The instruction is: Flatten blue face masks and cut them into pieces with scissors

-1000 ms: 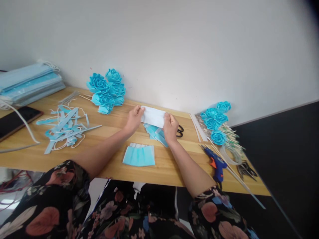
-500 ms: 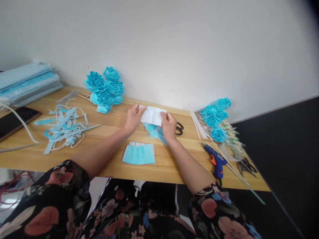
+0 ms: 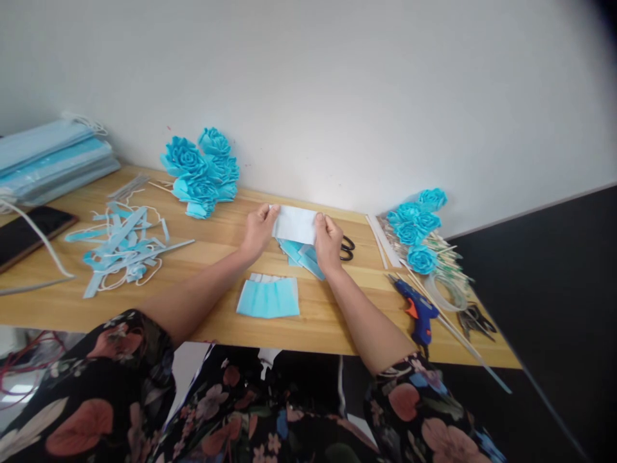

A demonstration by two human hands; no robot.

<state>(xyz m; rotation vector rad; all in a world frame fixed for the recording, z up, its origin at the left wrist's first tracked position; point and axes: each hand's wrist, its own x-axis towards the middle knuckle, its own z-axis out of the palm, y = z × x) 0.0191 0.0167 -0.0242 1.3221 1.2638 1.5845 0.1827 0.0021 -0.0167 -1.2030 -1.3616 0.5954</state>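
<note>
My left hand (image 3: 258, 229) and my right hand (image 3: 328, 242) pinch the two ends of a white rectangular mask sheet (image 3: 295, 224), held just above the wooden table (image 3: 202, 270). Under it lies a small heap of blue cut mask pieces (image 3: 299, 254). A folded blue mask piece (image 3: 268, 298) rests on the table nearer to me, between my forearms. Black scissors (image 3: 346, 247) lie just right of my right hand.
Blue mask roses (image 3: 201, 171) stand at the back left, more roses (image 3: 417, 230) on sticks at the right. Cut strips and ear loops (image 3: 123, 244), a mask stack (image 3: 51, 161) and a phone (image 3: 26, 234) lie left. A blue glue gun (image 3: 418, 312) lies right.
My hands have moved slightly closer together on the white sheet, making it look narrower. The view has shifted a little; other things stay put.
</note>
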